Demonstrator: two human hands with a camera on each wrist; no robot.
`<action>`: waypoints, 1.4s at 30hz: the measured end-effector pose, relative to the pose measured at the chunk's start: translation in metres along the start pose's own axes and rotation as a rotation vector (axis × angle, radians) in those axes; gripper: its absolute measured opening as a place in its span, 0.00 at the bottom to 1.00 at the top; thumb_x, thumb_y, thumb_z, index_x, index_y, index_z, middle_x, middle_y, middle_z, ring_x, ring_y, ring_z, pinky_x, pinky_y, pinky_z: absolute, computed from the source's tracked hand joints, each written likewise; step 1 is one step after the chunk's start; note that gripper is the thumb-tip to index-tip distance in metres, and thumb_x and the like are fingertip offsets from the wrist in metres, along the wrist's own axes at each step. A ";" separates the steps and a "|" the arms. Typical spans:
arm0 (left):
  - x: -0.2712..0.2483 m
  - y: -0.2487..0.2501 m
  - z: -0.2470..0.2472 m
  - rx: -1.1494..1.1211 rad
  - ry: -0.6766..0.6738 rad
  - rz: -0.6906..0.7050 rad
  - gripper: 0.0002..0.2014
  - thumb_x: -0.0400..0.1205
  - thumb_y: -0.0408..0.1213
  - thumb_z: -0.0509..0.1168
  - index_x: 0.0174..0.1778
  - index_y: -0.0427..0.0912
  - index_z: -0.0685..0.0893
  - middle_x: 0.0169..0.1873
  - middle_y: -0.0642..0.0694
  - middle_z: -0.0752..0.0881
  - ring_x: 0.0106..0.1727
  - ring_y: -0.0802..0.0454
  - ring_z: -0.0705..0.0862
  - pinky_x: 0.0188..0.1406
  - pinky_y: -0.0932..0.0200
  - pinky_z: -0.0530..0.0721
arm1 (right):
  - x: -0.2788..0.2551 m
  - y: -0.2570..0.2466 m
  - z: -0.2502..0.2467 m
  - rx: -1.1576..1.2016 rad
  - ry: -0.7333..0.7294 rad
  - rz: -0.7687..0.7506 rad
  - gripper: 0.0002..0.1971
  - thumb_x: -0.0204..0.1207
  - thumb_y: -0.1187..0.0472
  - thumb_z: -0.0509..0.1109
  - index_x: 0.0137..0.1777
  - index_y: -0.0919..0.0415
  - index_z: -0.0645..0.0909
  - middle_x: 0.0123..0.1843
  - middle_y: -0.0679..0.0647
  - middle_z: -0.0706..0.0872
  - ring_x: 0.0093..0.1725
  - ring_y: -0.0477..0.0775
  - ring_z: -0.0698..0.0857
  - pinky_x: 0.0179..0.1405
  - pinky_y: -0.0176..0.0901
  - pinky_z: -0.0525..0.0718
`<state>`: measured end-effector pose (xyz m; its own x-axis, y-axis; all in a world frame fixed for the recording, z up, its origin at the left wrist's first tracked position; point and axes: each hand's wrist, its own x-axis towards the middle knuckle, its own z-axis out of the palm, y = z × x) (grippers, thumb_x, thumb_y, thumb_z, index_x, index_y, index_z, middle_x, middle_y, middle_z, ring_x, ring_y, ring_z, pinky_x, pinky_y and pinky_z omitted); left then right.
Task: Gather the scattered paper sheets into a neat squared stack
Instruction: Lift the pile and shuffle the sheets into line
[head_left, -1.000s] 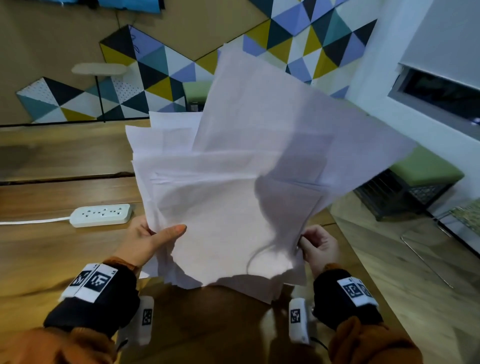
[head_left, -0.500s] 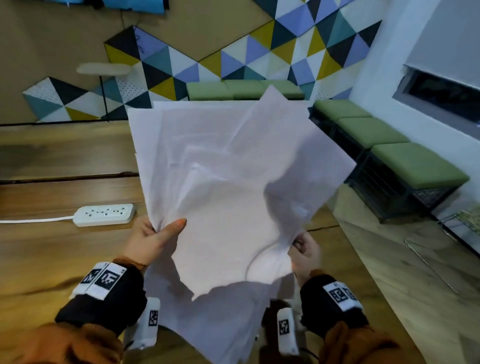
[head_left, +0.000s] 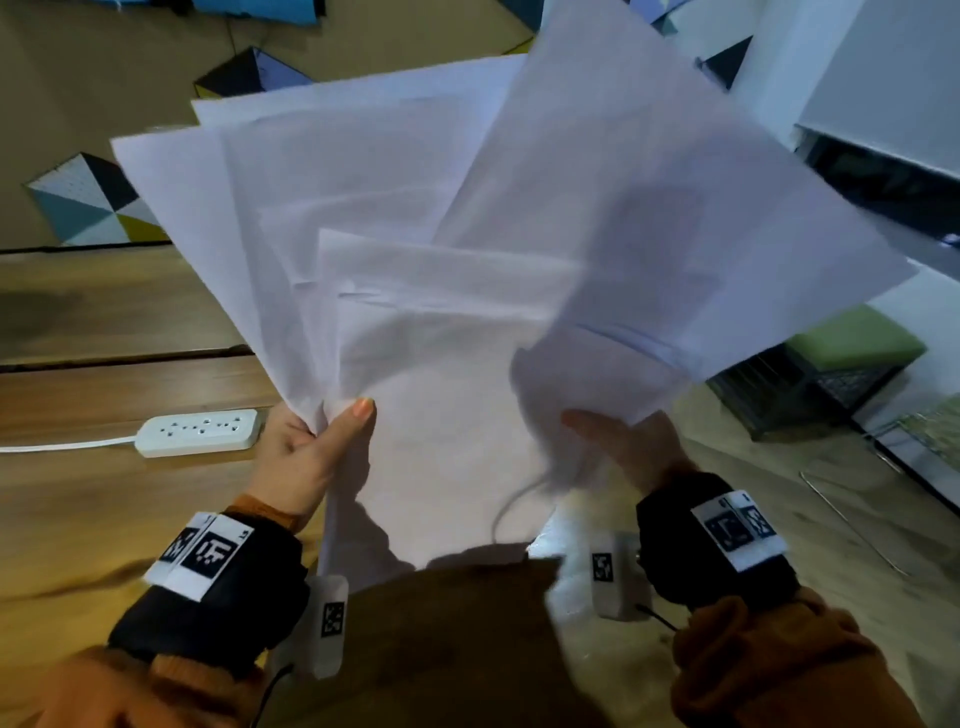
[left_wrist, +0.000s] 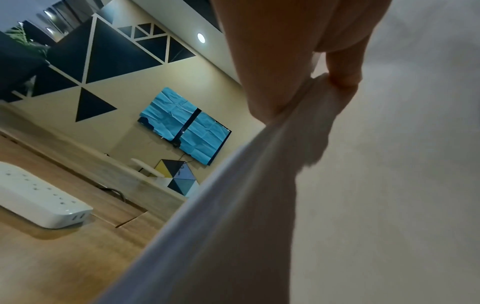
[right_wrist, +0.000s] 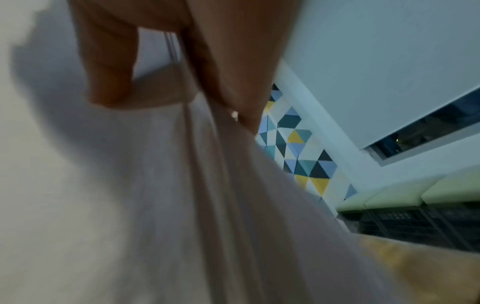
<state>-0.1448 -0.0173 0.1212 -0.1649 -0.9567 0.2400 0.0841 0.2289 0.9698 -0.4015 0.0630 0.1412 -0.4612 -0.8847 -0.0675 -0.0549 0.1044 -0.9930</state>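
Note:
Several white paper sheets (head_left: 447, 291) are held up in the air in front of me, fanned out and uneven. My left hand (head_left: 306, 452) pinches their left edge, thumb on the front and fingers behind. In the left wrist view the thumb and a finger squeeze the bunched paper sheets (left_wrist: 311, 144). My right hand (head_left: 623, 447) grips the right side of the fan, thumb on the near face. The right wrist view shows the paper sheets (right_wrist: 182, 185) caught between thumb and fingers, blurred. The sheets hide the fingers behind them.
A wooden table (head_left: 104, 493) lies below the sheets. A white power strip (head_left: 200, 431) with its cord rests on it at the left. Green-cushioned stools (head_left: 852, 343) stand on the floor to the right. A wall with coloured triangles (head_left: 83, 202) is behind.
The fan of sheets has been lifted higher and closer to the camera, spreading wider to the right. Both hands keep their hold and have risen slightly.

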 end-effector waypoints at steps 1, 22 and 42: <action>-0.002 -0.001 -0.003 0.000 -0.017 -0.024 0.18 0.69 0.43 0.65 0.15 0.38 0.81 0.11 0.53 0.81 0.15 0.61 0.78 0.20 0.68 0.78 | -0.001 -0.001 0.002 -0.001 0.022 -0.008 0.10 0.63 0.71 0.77 0.37 0.59 0.80 0.23 0.37 0.84 0.23 0.33 0.81 0.19 0.17 0.74; 0.003 0.005 -0.003 0.044 -0.005 -0.053 0.18 0.64 0.35 0.77 0.49 0.42 0.86 0.35 0.60 0.92 0.44 0.60 0.90 0.46 0.62 0.88 | -0.008 -0.007 0.019 0.122 0.048 -0.196 0.11 0.72 0.75 0.67 0.38 0.59 0.83 0.31 0.38 0.83 0.26 0.22 0.81 0.29 0.17 0.77; 0.001 0.011 -0.009 0.076 -0.159 0.030 0.39 0.40 0.62 0.79 0.49 0.58 0.80 0.42 0.71 0.89 0.48 0.72 0.86 0.42 0.74 0.84 | 0.002 -0.021 0.017 -0.006 -0.015 -0.039 0.55 0.23 0.43 0.79 0.61 0.56 0.74 0.16 0.12 0.70 0.26 0.16 0.76 0.26 0.15 0.76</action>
<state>-0.1347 -0.0175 0.1319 -0.3175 -0.9101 0.2664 0.0174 0.2753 0.9612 -0.3863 0.0514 0.1601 -0.4455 -0.8948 -0.0298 -0.0782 0.0721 -0.9943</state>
